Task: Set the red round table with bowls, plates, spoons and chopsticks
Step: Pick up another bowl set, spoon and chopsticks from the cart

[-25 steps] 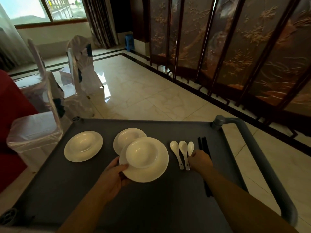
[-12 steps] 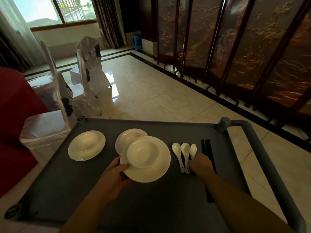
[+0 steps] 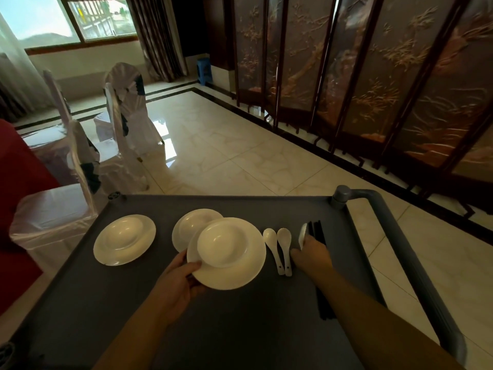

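My left hand (image 3: 179,285) grips the near-left rim of a white plate (image 3: 241,273) with a white bowl (image 3: 222,243) on it, held just above the grey cart top (image 3: 240,329). Behind it lies a second plate with a bowl (image 3: 190,227), and a third set (image 3: 124,239) sits further left. My right hand (image 3: 312,253) holds a white spoon (image 3: 303,233) tipped on edge, lifted beside the black chopsticks (image 3: 316,231). Two more white spoons (image 3: 278,249) lie flat on the cart between the plate and my right hand. The red table (image 3: 16,198) shows at the left edge.
The cart's grey handle (image 3: 394,236) runs along the right side. White-covered chairs (image 3: 80,166) stand to the left by the red table. A carved folding screen (image 3: 373,76) lines the right wall, with polished tile floor (image 3: 226,150) ahead.
My right hand has picked up the rightmost spoon, turning it on edge off the cart. The left hand keeps hold of the plate with the bowl. The view shifted slightly.
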Action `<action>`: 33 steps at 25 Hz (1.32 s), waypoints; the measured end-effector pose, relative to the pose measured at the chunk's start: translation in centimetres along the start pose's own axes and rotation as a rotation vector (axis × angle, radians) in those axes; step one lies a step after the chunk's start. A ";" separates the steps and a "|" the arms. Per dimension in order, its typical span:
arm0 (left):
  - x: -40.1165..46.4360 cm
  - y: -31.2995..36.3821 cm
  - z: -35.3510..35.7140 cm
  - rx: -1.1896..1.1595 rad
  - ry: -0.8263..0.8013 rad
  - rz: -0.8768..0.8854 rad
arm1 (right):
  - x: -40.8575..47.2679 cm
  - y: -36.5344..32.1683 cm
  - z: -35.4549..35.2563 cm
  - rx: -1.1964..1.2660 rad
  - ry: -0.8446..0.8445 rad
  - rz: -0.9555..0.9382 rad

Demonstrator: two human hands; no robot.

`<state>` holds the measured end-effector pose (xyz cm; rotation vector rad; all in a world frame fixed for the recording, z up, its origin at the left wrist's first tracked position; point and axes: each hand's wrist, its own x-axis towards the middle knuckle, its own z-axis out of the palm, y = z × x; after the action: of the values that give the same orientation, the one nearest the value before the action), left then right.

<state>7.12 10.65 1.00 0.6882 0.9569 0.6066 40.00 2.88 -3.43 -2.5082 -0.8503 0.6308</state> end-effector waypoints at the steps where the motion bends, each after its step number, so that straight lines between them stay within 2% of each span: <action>1: 0.1 0.0 0.3 0.004 -0.010 -0.004 | -0.3 0.2 -0.4 -0.002 0.012 -0.006; 4: 0.5 -0.3 1.0 0.028 -0.037 -0.009 | -1.3 1.1 -1.3 0.020 0.049 0.032; 8: 0.7 -0.7 2.5 0.051 -0.079 -0.023 | -2.7 3.2 -2.4 0.173 0.073 0.154; 12: 0.4 -0.9 3.5 0.074 -0.116 -0.024 | -3.9 5.5 -2.9 0.055 -0.011 0.219; 18: 0.2 -1.0 3.8 0.098 -0.134 -0.011 | -5.2 7.2 -2.0 0.059 -0.054 0.220; 24: -0.1 -0.8 3.2 0.088 -0.123 -0.019 | -5.7 6.7 -2.2 -0.030 -0.030 0.208; 33: -1.2 -0.7 2.5 0.071 -0.105 -0.019 | -5.4 6.5 -2.4 -0.004 -0.004 0.246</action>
<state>8.92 8.69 2.14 0.7654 0.8899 0.5166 40.38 -5.95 -3.35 -2.6382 -0.5479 0.7123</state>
